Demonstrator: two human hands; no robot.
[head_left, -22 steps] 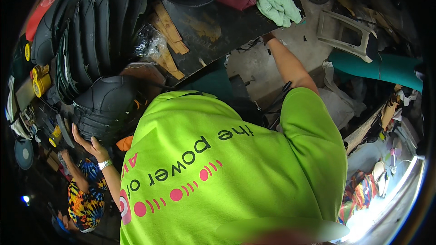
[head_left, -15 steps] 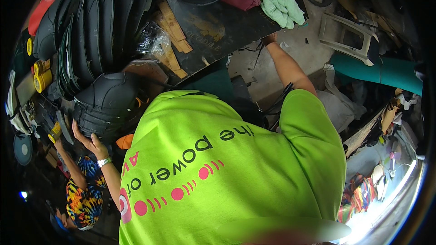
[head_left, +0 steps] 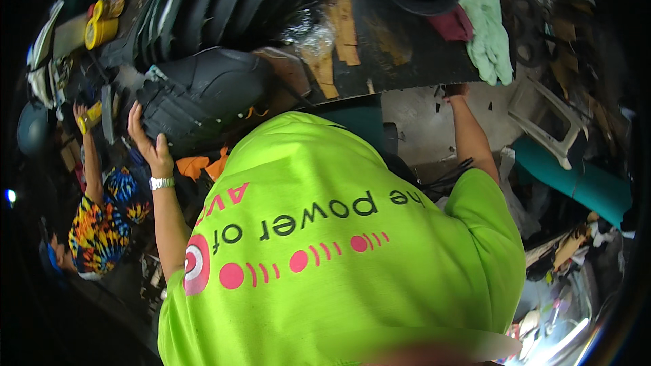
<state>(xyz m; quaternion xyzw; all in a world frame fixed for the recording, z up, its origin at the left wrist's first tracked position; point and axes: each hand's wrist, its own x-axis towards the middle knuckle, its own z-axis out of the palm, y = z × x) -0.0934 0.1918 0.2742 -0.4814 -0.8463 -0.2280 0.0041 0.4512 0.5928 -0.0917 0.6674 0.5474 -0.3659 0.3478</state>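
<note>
Nearest is the bright green shirt (head_left: 325, 264) on the person's back, filling the lower middle, its sleeves leading to two bare forearms. On the left, beyond a silver wristwatch (head_left: 161, 183), the left hand (head_left: 152, 152) is spread, fingers extended and thumb apart, not closed around anything. The black bundle (head_left: 210, 91), which looks like nested shoe uppers, lies just right of that palm, its ridged left end against the thumb side and the rest stretching away to the right. Orange scraps (head_left: 193, 165) sit below it. The right hand (head_left: 457, 91) reaches to the edge of the black tabletop (head_left: 420, 68); its fingers are too small and dark to tell how far they are closed or whether they hold anything. Farther on the tabletop are wooden strips (head_left: 346, 24), crumpled clear plastic (head_left: 308, 30), a maroon cloth (head_left: 451, 25) and a pale green cloth (head_left: 487, 27). A row of black uppers (head_left: 251, 0) stands beyond the bundle, and a co-worker (head_left: 102, 230) in a multicoloured shirt is off to the left.
</note>
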